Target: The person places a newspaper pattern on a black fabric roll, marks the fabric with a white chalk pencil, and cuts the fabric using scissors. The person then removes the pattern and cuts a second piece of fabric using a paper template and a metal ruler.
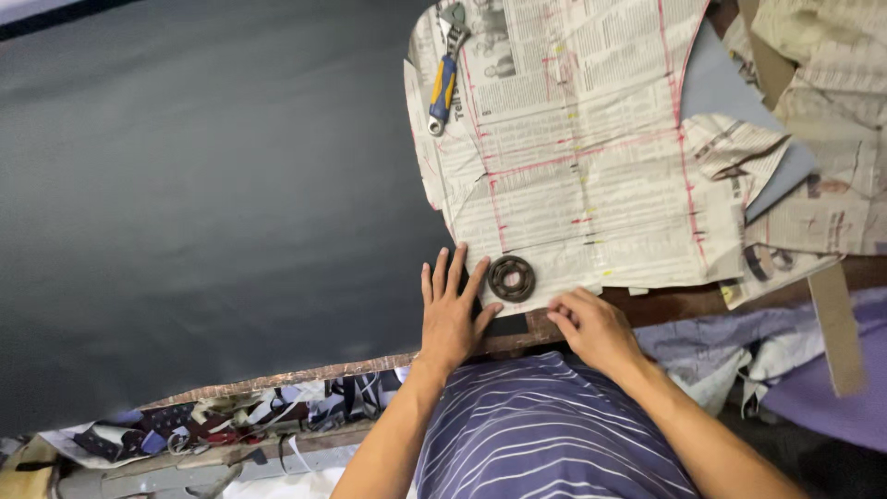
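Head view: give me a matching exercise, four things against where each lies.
Things:
1. adjustable wrench
2. round metal weight
3. left hand
4. right hand

Places:
A. flat on the dark fabric, at the pattern's lower left corner
B. top left of the newspaper pattern
C. on the pattern's bottom edge, fingers curled
D. lower edge of the pattern, between the hands

Pairs: 1-B, 2-D, 3-A, 4-C
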